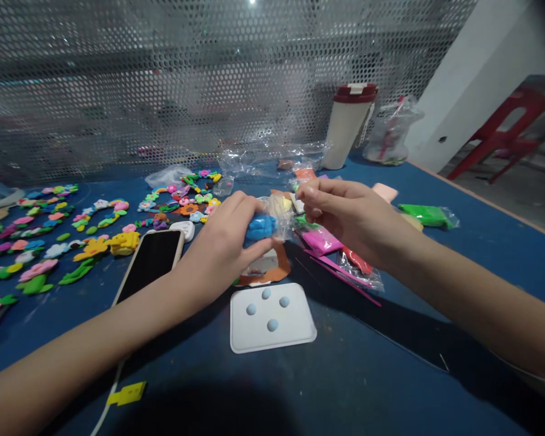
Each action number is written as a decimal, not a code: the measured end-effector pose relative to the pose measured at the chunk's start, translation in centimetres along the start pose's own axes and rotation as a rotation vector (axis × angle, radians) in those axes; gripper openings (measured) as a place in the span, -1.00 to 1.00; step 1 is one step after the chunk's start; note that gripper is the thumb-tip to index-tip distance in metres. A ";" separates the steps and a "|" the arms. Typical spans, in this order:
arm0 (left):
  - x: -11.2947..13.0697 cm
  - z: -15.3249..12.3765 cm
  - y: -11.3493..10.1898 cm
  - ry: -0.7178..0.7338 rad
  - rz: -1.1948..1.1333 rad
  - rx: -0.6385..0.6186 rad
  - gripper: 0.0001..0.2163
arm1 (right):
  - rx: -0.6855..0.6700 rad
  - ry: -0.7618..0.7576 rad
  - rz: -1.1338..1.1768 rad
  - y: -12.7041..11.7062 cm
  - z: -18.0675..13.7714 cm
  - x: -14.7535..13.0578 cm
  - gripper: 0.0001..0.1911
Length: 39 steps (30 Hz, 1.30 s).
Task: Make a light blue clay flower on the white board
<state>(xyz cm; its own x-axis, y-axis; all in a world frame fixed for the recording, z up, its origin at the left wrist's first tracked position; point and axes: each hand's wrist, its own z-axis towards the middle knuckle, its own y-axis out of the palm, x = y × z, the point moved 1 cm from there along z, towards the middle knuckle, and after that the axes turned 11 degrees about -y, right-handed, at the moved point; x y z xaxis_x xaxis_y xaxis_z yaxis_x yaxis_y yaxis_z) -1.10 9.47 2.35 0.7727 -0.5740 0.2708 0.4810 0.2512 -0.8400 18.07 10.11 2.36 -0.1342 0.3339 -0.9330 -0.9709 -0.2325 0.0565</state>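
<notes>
My left hand (pixel 229 239) is closed around a packet of blue modelling clay (pixel 261 227), its clear wrapper pointing to the right. Just right of it hovers my right hand (pixel 343 212), thumb and fingers pinched together. Whatever lies between those fingertips is hidden or too small to name. Below the hands a white rounded card (pixel 272 339) lies on the table, with several small pale blue clay balls (pixel 272 325) on it. An orange-edged clay frame (pixel 279 266) sits behind the card, partly covered by my left hand.
A phone (pixel 157 263) and colourful clay ornaments (pixel 102 212) occupy the left. Pink (pixel 322 240) and green (pixel 424 215) clay packets lie to the right. A white tumbler (pixel 347 130) with a red lid stands before the perforated metal panel (pixel 163 79).
</notes>
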 end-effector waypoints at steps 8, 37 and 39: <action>0.1 0.0 -0.1 -0.016 0.006 -0.010 -0.79 | 0.036 0.160 0.224 0.0 0.2 0.2 -0.82; 0.1 0.4 -0.4 -0.270 -0.232 -0.100 -0.70 | -0.273 -0.009 -0.251 1.0 -0.8 0.3 -0.66; 0.2 0.3 -0.4 -0.286 -0.259 -0.131 -0.72 | -0.290 -0.039 -0.294 1.5 -1.0 0.1 -0.70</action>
<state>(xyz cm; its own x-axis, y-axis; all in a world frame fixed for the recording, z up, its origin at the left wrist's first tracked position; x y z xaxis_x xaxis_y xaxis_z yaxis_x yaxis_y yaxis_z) -1.00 9.49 2.94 0.7259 -0.3605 0.5857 0.6324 0.0149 -0.7745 16.76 8.89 2.01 0.1279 0.4577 -0.8799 -0.8738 -0.3677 -0.3183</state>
